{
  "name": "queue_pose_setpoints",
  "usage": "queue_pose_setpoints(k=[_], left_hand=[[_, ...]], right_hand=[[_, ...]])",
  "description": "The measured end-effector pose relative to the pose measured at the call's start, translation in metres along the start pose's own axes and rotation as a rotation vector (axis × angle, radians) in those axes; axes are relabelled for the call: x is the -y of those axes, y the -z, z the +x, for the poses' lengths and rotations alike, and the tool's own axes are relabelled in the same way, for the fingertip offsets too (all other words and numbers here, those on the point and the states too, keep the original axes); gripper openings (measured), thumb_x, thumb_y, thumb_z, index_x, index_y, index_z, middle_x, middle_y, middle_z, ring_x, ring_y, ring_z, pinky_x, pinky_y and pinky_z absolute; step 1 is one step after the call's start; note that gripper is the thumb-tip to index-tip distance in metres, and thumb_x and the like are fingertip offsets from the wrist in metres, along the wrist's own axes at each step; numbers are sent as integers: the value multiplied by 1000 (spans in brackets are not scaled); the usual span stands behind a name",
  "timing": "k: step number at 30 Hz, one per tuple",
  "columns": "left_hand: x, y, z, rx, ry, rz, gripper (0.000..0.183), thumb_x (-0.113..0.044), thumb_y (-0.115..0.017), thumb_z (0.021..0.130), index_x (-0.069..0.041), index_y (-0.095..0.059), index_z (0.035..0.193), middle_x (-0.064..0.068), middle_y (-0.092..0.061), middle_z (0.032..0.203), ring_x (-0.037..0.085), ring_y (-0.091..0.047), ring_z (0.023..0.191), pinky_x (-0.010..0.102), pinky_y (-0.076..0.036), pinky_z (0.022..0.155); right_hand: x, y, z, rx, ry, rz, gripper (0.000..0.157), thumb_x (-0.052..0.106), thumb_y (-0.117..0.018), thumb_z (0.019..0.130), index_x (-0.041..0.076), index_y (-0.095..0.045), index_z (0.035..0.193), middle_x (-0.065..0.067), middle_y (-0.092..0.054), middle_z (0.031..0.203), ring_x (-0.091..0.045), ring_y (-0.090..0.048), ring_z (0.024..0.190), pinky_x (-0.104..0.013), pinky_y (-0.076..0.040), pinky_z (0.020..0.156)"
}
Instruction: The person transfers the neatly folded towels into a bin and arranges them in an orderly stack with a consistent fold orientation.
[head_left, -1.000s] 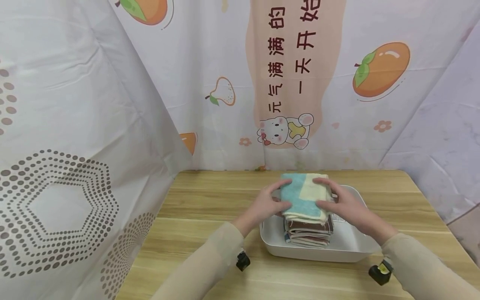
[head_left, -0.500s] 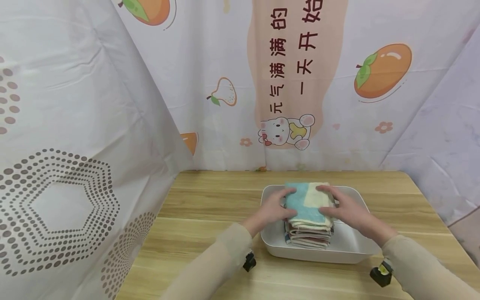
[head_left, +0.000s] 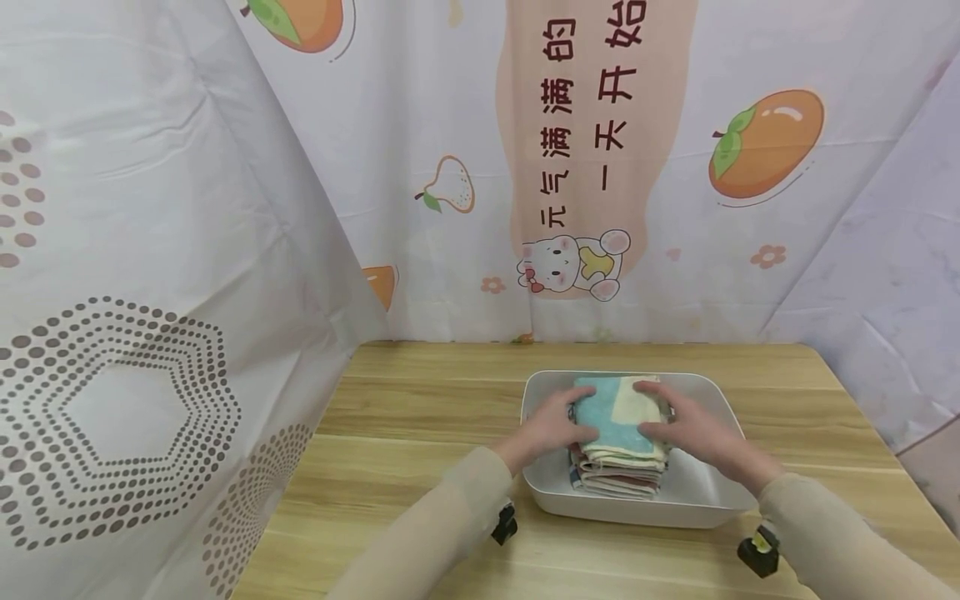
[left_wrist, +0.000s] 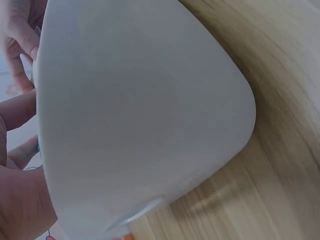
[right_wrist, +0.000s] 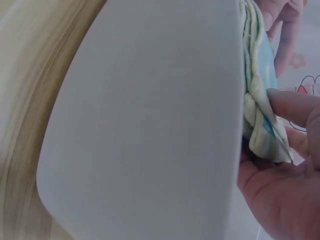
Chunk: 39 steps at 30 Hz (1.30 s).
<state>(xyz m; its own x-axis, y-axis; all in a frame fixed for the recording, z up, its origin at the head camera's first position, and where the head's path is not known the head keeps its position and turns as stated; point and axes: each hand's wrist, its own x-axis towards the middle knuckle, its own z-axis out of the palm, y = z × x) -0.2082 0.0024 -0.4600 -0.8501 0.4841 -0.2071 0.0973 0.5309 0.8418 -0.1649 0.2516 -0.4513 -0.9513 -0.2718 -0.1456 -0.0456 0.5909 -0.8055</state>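
Note:
A folded blue and cream towel point(head_left: 609, 421) lies flat on top of a stack of folded towels point(head_left: 618, 482) with brown and white edges. Both stand inside a white plastic bin point(head_left: 637, 510). My left hand point(head_left: 551, 425) grips the blue towel's left side, and my right hand point(head_left: 697, 429) grips its right side. From the right wrist, the towel's layered edge point(right_wrist: 257, 100) shows above the bin's rim, with thumb and fingers around its corner. In the left wrist view the bin's wall point(left_wrist: 140, 100) hides most of the towel.
The bin rests on a wooden table point(head_left: 420, 433), toward its back right. A printed curtain point(head_left: 450, 250) hangs behind the table's back edge, and another patterned sheet point(head_left: 150, 250) hangs along the left. Black wrist cameras sit under both sleeves.
Both hands have lowered the blue and cream towel onto the stack in the bin, moving it slightly right and toward me. The bin has stayed in place.

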Motion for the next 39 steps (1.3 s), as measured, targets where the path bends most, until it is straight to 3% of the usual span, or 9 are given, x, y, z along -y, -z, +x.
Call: queue_pose_setpoints(k=[3,8,12,16,19,25,29,34,39], left_hand=[[2,0,0,19,17,-71,69,-15,-79,90,-21,-50,152,10,-55,144,19,-69,70,30,-58,80],[5,-3,5,47,2,-41,70,-12,-78,91,-19,-47,153,12,-54,143,16,-67,63,28,-59,62],[4,-5,7,44,-20,53,72,-15,-78,91,-18,-45,155,12,-52,147,13,-67,75,25,-57,71],[2,-7,7,21,-30,189,74,-24,-77,92,-18,-42,157,13,-48,151,13,-61,108,26,-51,96],[0,-8,6,12,-2,229,75,-30,-75,93,-21,-40,158,15,-45,153,17,-55,118,30,-49,99],[-3,-10,2,26,63,151,75,-33,-73,94,-25,-37,160,22,-39,153,17,-61,80,29,-55,68],[-5,-11,0,30,75,103,76,-32,-73,94,-25,-36,160,24,-37,154,15,-57,60,35,-57,61],[-8,-8,-3,25,64,102,76,-32,-73,93,-21,-37,160,24,-35,157,15,-59,59,32,-57,59],[-10,0,-7,37,35,45,73,-28,-71,97,-15,-36,159,24,-32,160,19,-63,61,36,-60,63]], right_hand=[[-1,-1,1,3,4,-8,72,33,-70,97,10,-36,156,-30,-22,163,-52,-34,142,-61,-47,101],[-4,-1,1,5,14,-42,74,32,-71,97,6,-35,156,-31,-26,162,-55,-26,146,-70,-37,107],[-7,-1,1,-9,24,-109,77,33,-71,97,1,-33,156,-33,-31,159,-56,-27,144,-72,-32,109],[-9,-1,1,-26,41,-179,80,33,-72,96,-5,-32,155,-35,-35,155,-57,-31,142,-71,-33,109],[-11,0,0,-24,30,-219,83,37,-70,97,-6,-30,156,-38,-36,153,-59,-34,139,-71,-36,106],[-14,4,-2,-5,-7,-244,88,43,-68,97,-5,-27,157,-42,-35,151,-62,-35,135,-71,-39,102],[-16,7,-3,-13,-5,-250,87,43,-69,97,-6,-28,157,-42,-35,150,-61,-36,135,-71,-39,102],[-14,12,-5,-57,46,-266,81,40,-69,98,-6,-35,155,-37,-41,149,-53,-53,124,-62,-48,96],[-12,16,-6,-139,150,-292,66,28,-71,97,-6,-46,148,-33,-58,135,-31,-71,94,-40,-58,77]])
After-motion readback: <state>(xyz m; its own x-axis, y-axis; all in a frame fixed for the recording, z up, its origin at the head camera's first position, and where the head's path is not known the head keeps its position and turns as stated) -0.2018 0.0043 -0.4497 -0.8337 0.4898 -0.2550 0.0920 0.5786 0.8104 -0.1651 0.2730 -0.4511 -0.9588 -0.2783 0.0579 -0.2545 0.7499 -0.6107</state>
